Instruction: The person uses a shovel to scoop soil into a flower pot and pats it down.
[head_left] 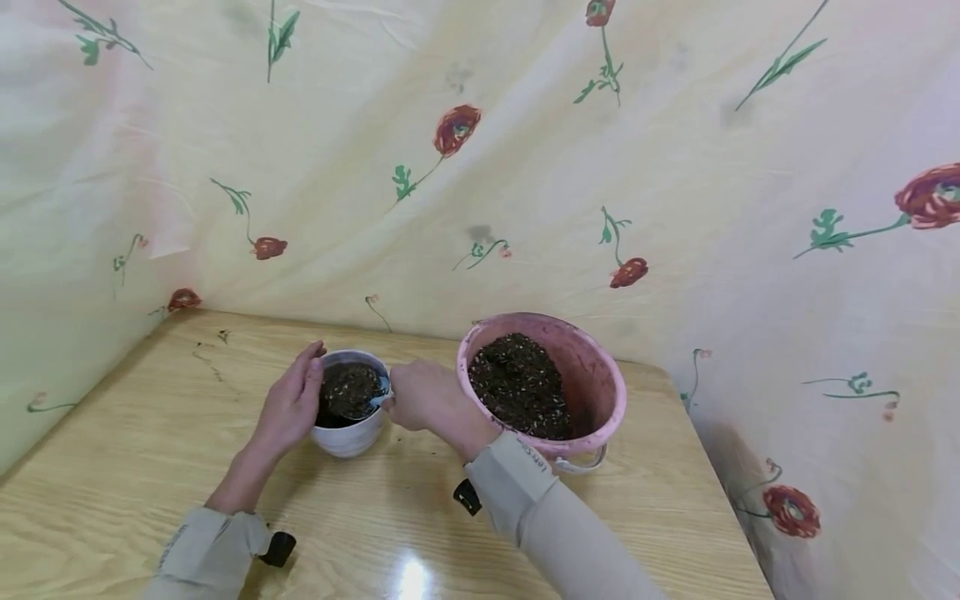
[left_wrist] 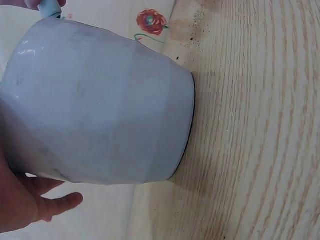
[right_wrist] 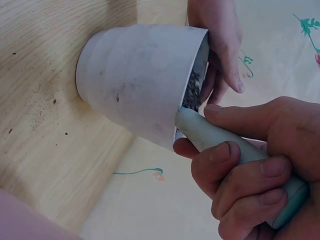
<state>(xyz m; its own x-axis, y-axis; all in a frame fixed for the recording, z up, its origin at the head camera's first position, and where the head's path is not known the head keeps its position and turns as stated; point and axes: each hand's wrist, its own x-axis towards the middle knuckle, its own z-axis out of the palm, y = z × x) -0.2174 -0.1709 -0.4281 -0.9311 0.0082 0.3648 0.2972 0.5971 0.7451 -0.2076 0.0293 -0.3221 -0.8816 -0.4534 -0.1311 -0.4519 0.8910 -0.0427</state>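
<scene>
A white ribbed flower pot (head_left: 348, 440) stands upright on the table, with dark potting soil (head_left: 349, 390) inside. My left hand (head_left: 296, 398) rests against the pot's left side, fingers extended along the rim. In the right wrist view, my right hand (right_wrist: 255, 185) grips the pale blue-green handle of a trowel (right_wrist: 212, 131), fingers curled round it. The trowel reaches over the pot's rim on the right. Its blue blade shows only in part at the soil, and the rest is hidden.
To the right of the pot, a pink bucket (head_left: 617, 392) holds more dark soil (head_left: 519, 387), heaped toward its left side. Soil crumbs lie on the wooden table (head_left: 150, 467). A flowered cloth (head_left: 337, 183) hangs behind and beside the table.
</scene>
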